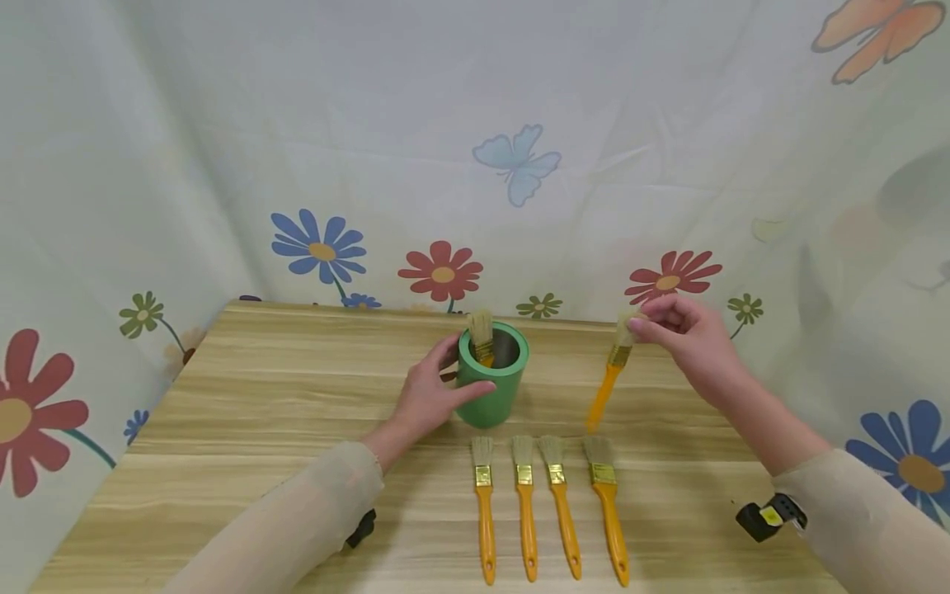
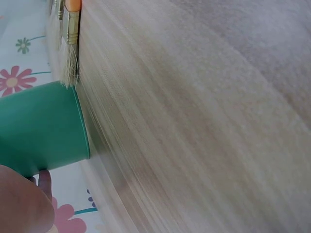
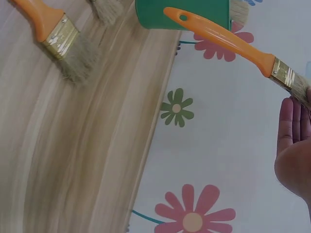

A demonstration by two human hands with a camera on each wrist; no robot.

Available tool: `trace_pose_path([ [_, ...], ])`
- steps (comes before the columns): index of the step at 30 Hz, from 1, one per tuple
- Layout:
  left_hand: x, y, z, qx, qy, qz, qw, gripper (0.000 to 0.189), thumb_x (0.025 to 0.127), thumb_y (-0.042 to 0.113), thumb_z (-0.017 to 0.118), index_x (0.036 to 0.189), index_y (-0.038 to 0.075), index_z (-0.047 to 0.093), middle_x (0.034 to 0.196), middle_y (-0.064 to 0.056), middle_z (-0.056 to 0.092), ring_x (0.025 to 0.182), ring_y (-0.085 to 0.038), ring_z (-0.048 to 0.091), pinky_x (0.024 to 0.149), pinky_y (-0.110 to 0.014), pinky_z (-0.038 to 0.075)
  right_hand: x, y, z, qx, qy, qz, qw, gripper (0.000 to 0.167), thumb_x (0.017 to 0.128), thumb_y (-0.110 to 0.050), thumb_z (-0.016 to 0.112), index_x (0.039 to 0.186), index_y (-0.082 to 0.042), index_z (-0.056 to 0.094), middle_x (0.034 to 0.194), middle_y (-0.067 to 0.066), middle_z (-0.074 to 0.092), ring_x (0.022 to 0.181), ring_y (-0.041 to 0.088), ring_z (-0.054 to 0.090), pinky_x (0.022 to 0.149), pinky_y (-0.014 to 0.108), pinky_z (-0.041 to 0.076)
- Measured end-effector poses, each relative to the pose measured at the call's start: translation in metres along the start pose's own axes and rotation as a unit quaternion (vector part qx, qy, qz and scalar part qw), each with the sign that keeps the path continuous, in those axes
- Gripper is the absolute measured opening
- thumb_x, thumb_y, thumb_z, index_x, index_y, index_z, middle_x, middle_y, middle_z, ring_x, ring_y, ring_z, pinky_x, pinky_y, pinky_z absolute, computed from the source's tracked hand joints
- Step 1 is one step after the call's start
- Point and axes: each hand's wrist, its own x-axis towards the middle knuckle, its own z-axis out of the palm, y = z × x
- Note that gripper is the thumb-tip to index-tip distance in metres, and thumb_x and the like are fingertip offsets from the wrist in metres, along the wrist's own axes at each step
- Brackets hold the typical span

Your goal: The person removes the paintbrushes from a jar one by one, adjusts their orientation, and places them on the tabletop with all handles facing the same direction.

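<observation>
A green cylindrical cup [image 1: 490, 396] stands upright on the table, with one paintbrush [image 1: 482, 334] in it, bristles up. My left hand [image 1: 430, 392] grips the cup from its left side, thumb across the front. To the right of the cup, my right hand [image 1: 686, 342] pinches a paintbrush [image 1: 610, 375] by its bristles. Its orange handle [image 3: 223, 39] hangs down, slanting toward the lower left in the head view. The right wrist view shows the fingers at the bristle end, with the cup behind the handle.
Several paintbrushes with orange handles lie in a row in front of the cup, bristles away from me; the rightmost paintbrush [image 1: 607, 511] is the widest. The wooden table [image 1: 312, 363] ends at a white curtain [image 1: 371, 124] printed with flowers and butterflies.
</observation>
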Motion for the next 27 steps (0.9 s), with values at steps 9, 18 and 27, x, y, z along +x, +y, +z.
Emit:
trace_pose_path([
  [9, -0.001, 0.005, 0.001, 0.006, 0.001, -0.01, 0.9999, 0.084, 0.084, 0.04, 0.094, 0.155, 0.029, 0.051, 0.15, 0.005, 0.06, 0.142, -0.02, 0.056, 0.114, -0.045, 0.053, -0.011, 0.013, -0.012, -0.068, -0.042, 0.047, 0.9956, 0.029, 0.102, -0.022, 0.077, 0.116, 0.0, 0.066, 0.096, -0.004, 0.077, 0.09, 0.016, 0.075, 0.09, 0.019, 0.06],
  [18, -0.001, 0.005, 0.0, 0.009, 0.005, -0.015, 0.9998, 0.086, 0.083, 0.042, 0.094, 0.156, 0.028, 0.05, 0.152, 0.004, 0.059, 0.143, -0.021, 0.055, 0.114, -0.046, 0.053, -0.021, 0.029, -0.021, -0.084, -0.081, 0.082, 0.9898, 0.032, 0.103, -0.025, 0.075, 0.119, 0.001, 0.064, 0.098, 0.003, 0.075, 0.094, 0.021, 0.074, 0.091, 0.022, 0.061],
  [27, -0.001, 0.006, 0.001, 0.007, -0.001, -0.011, 0.9999, 0.085, 0.084, 0.042, 0.094, 0.156, 0.029, 0.05, 0.151, 0.003, 0.06, 0.141, -0.022, 0.056, 0.113, -0.046, 0.054, -0.036, 0.051, -0.027, -0.094, -0.106, 0.106, 0.9842, 0.031, 0.104, -0.021, 0.074, 0.119, 0.004, 0.065, 0.098, 0.006, 0.076, 0.092, 0.023, 0.075, 0.09, 0.025, 0.062],
])
